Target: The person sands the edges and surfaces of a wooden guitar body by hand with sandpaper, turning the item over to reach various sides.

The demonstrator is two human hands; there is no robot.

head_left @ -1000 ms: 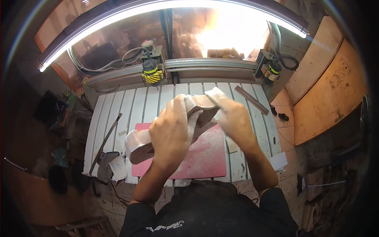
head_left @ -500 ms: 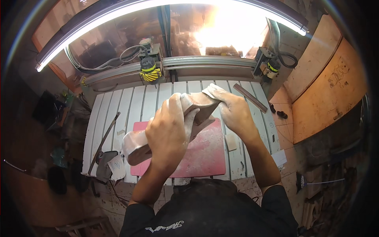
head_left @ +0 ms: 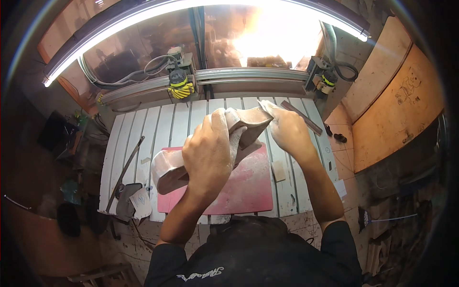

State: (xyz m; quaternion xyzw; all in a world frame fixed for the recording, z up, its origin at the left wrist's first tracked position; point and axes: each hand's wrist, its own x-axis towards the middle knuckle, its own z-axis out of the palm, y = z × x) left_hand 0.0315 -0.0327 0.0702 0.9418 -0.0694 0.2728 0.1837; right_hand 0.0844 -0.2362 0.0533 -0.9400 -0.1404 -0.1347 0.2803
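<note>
My left hand is wrapped round a dusty, contoured workpiece, pale and brownish, which runs diagonally from lower left to upper right above a pink board. My left fingers cover part of its middle. At the piece's upper right end, my right hand pinches a thin pale sheet against the edge, its fingertips partly hidden. White dust coats my fingers. The pink board lies on a white slatted table.
Two machine heads hang on a rail behind the table. On it lie a dark strip, a long bar, a grey item with paper and a small beige block. A plywood panel stands at right.
My right hand has shifted slightly at the workpiece's upper end, with the sheet moving along that edge. My left hand keeps its grip, and the piece has moved only a little.
</note>
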